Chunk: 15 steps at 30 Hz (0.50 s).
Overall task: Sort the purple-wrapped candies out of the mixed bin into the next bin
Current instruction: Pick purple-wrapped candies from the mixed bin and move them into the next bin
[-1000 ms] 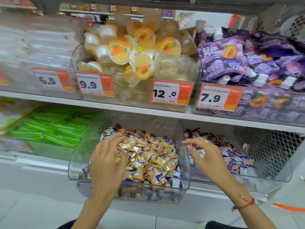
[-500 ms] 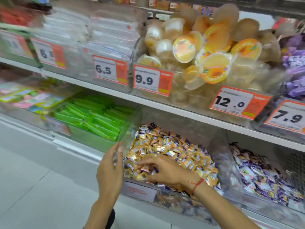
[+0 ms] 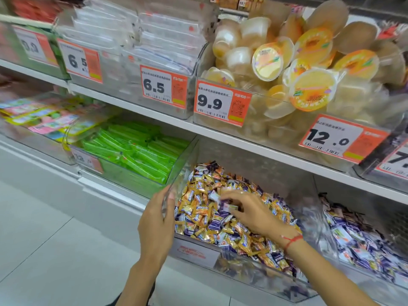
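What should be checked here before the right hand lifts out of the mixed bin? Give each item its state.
1. Right hand over the mixed bin: ok.
2. Fingers closed on a purple-wrapped candy: ok, a purple wrapper shows at the fingertips.
3. Only one candy in the grip: cannot tell, the wrappers blur together.
4. Left hand steadying the bin's left wall: ok.
5. Next bin on the right open to receive: ok, it already holds purple candies.
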Tool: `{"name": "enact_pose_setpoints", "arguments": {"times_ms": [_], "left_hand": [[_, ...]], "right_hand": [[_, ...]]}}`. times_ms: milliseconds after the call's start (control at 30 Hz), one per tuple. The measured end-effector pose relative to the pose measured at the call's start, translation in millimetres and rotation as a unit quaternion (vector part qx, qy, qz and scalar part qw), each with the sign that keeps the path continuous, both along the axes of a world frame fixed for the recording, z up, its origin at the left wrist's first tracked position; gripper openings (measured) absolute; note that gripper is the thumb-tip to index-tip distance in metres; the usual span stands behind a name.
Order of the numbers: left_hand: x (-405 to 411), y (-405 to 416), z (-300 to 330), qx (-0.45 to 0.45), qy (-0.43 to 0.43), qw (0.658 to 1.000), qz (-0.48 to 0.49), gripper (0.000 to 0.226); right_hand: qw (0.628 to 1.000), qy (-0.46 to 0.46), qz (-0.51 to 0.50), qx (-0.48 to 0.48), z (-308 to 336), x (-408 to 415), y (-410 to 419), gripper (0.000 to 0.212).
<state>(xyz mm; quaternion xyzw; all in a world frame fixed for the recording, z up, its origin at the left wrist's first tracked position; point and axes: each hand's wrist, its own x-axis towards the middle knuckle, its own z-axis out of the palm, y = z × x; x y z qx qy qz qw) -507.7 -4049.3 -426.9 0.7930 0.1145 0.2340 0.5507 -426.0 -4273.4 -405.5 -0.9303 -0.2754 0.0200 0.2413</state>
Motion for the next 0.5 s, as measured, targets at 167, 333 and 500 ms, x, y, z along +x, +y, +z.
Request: {"name": "enact_pose_setpoints", "arguments": {"times_ms": [167, 333, 500], "left_hand": [[1.2, 3.9, -3.6, -0.031, 0.001, 0.999, -0.014, 0.041], [0.5, 6.2, -7.2, -0.027, 0.003, 0.999, -0.019, 0.049], [-2.3, 8.2, -4.9, -0.036, 0.010, 0.999, -0.028, 0.050]], "right_hand": [[0.968, 0.150, -0.108, 0.171, 11.2, -16.3, -1.6, 0.044], [0.984, 0.146, -0.001, -0.101, 15.9, -22.8, 34.4, 0.025], [0.988, 0.015, 0.002, -0.153, 13.4, -13.5, 38.8, 0.023]]}}
